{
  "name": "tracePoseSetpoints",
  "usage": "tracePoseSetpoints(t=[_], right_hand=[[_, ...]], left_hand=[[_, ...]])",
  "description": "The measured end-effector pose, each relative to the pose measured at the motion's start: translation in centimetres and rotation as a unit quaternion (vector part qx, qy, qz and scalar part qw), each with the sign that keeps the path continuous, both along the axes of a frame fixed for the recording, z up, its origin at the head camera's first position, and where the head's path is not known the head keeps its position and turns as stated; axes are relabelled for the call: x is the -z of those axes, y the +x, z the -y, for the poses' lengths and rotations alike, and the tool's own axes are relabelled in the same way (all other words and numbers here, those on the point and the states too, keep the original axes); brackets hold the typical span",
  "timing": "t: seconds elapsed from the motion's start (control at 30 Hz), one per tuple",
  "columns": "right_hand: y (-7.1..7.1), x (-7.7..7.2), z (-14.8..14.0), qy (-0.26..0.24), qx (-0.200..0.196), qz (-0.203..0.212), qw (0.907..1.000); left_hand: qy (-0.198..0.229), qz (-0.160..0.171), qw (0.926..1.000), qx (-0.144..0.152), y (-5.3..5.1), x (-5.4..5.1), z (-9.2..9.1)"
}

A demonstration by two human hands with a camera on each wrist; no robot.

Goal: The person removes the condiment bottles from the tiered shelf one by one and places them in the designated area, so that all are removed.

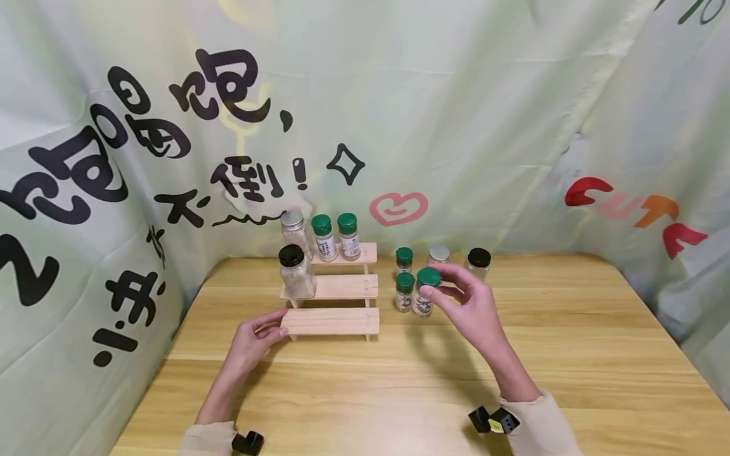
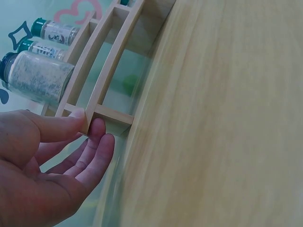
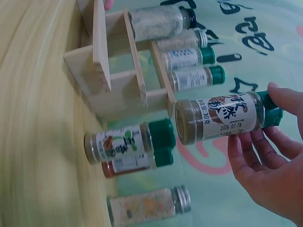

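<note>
My right hand (image 1: 472, 305) grips a small spice jar (image 3: 222, 118) by its green cap. The right wrist view shows this jar off the table, with brownish powder and a white printed label. Beside it stand two more green-capped spice jars (image 1: 404, 297). At the left end of the three-tier wooden rack (image 1: 331, 322), my left hand (image 1: 253, 342) pinches the lowest step between thumb and fingers. A black-capped jar (image 1: 298, 278) is on the middle step. On the top step are a silver-capped jar (image 1: 294, 231) and two green-capped jars (image 1: 326, 244).
Behind my right hand stand a silver-capped jar (image 1: 438, 254) and a black-capped jar (image 1: 479, 261), both partly hidden. A printed curtain (image 1: 485, 139) hangs along the back of the wooden table (image 1: 353, 399).
</note>
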State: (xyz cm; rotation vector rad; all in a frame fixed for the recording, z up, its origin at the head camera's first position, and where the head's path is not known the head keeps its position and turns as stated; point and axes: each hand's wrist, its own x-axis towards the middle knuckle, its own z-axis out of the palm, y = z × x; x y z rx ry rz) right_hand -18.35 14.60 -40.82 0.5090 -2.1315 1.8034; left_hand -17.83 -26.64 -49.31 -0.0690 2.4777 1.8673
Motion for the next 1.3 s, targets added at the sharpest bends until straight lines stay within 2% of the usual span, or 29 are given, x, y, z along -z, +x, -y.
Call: tracePoseSetpoints(t=[0.3,0.5,0.93,1.3], right_hand=[[-0.7,0.8,-2.3,0.003,0.044,0.017,0.9989],[-1.2,1.5,-3.3,-0.001,0.058,0.031,0.9978],[-2.5,4.5,-4.1,-0.012,0.060,0.068,0.9958],[-3.2,5.9,-3.9,-0.030,0.056,0.092,0.9937]], left_hand=[[0.018,0.002,0.9998,0.003,-0.1,0.0,0.0],[0.008,0.004,1.0000,0.001,-0.1,0.0,0.0],[0.005,0.002,1.0000,0.009,-0.1,-0.2,0.0],[-0.008,0.007,0.9999,0.000,0.1,-0.3,-0.1]])
